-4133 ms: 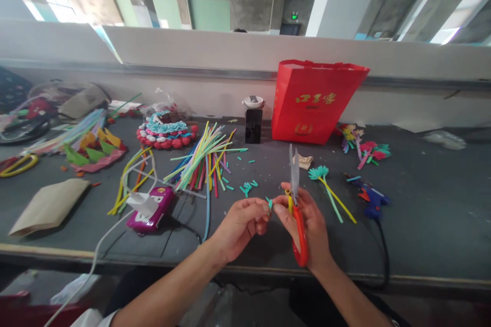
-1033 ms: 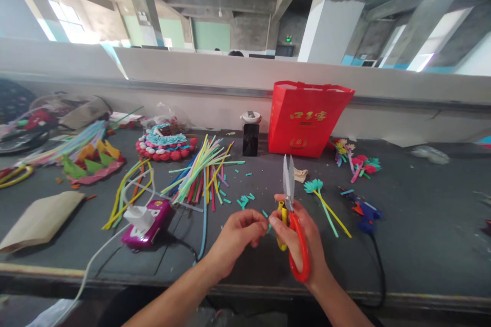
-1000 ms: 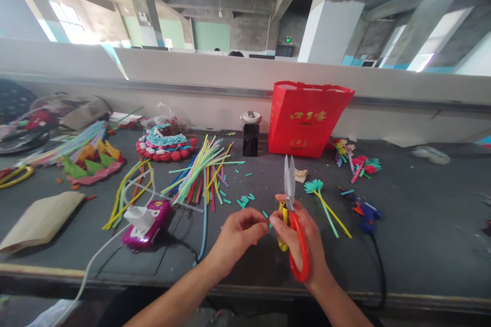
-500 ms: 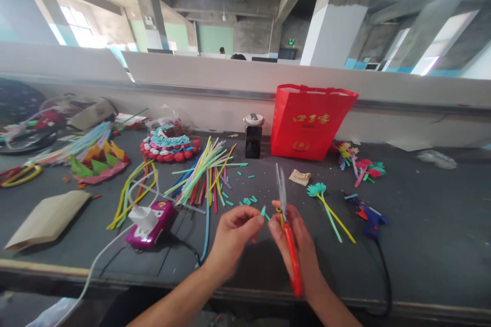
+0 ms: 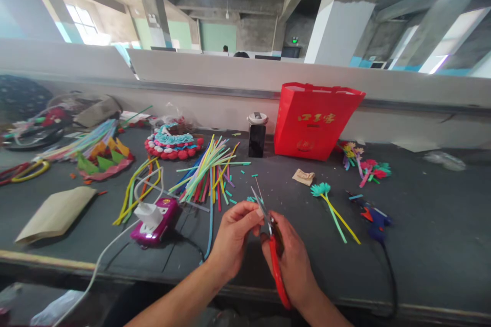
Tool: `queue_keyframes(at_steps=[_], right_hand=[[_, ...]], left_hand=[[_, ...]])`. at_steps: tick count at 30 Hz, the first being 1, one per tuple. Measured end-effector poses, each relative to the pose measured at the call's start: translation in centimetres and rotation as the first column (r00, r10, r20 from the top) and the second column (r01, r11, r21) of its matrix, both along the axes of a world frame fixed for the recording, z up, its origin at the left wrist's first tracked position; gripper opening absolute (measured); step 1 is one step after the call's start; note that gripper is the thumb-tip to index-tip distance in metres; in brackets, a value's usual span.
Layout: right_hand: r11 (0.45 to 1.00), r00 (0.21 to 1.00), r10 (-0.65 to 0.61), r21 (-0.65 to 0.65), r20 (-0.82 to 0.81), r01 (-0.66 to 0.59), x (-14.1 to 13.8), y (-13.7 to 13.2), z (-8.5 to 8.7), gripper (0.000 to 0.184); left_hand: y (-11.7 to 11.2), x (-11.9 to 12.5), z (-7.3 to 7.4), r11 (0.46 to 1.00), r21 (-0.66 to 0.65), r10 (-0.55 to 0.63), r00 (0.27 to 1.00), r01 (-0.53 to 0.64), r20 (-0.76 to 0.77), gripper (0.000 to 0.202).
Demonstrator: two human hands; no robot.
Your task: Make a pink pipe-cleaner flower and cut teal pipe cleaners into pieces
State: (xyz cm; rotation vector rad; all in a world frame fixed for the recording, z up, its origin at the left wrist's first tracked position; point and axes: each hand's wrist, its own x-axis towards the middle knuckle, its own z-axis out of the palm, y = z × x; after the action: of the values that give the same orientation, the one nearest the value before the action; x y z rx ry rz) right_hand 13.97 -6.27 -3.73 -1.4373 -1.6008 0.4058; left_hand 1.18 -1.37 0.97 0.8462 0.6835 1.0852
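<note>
My left hand (image 5: 235, 240) is closed in a pinch on a small teal pipe cleaner piece, now mostly hidden by fingertips and blades. In my right hand (image 5: 295, 263) are red-handled scissors (image 5: 276, 273), their blades slightly apart and pointing up and left, right beside the left fingertips. Short teal offcuts (image 5: 251, 199) lie just beyond the hands. A teal flower (image 5: 320, 190) with green and yellow stems rests to the right. Past the left hand spreads a pile of coloured pipe cleaners (image 5: 207, 173).
At right lies a blue glue gun (image 5: 378, 222) with its cord. A purple power strip (image 5: 155, 222) with a white plug sits left. Behind stand a red bag (image 5: 316, 127) and a black phone (image 5: 257, 141). Brown paper (image 5: 57, 214) and a beaded piece (image 5: 172, 144) are further left.
My right hand has turned and brought the scissors left and down, so the blades now reach the left fingertips. The left hand stays in its pinch. The view has shifted slightly.
</note>
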Motion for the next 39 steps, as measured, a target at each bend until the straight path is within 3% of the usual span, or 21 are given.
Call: queue_keyframes(at_steps=[14, 22, 28, 30, 33, 39], right_hand=[[1.0, 0.999, -0.027, 0.017, 0.019, 0.026, 0.0, -0.1, 0.7, 0.039], [0.997, 0.999, -0.051, 0.058, -0.018, 0.052, -0.3, -0.3, 0.1, 0.032], [0.985, 0.991, -0.129, 0.109, -0.045, 0.133, 0.8, 0.1, 0.7, 0.027], [0.979, 0.983, -0.157, 0.118, -0.094, 0.168, 1.3, 0.3, 1.0, 0.03], [0.991, 0.964, -0.104, 0.059, -0.245, 0.122, 1.8, 0.3, 1.5, 0.034], [1.0, 0.832, 0.016, 0.026, -0.555, -0.001, 1.8, 0.3, 2.4, 0.04]], left_hand=[[0.2, -0.1, -0.2, 1.0, -0.011, 0.01, 1.0, -0.01, -0.011, 0.012], [0.1, -0.1, -0.2, 1.0, -0.016, 0.013, 1.0, -0.013, -0.02, 0.012], [0.3, -0.1, -0.3, 0.996, -0.047, -0.069, 0.997, 0.071, 0.038, 0.014], [0.4, -0.1, -0.4, 0.989, -0.063, -0.131, 0.989, 0.135, 0.072, 0.014], [0.4, 0.1, -0.7, 0.969, -0.087, -0.222, 0.97, 0.231, 0.1, 0.015], [0.0, 0.7, -1.5, 0.926, -0.153, -0.332, 0.938, 0.344, 0.098, 0.018]])
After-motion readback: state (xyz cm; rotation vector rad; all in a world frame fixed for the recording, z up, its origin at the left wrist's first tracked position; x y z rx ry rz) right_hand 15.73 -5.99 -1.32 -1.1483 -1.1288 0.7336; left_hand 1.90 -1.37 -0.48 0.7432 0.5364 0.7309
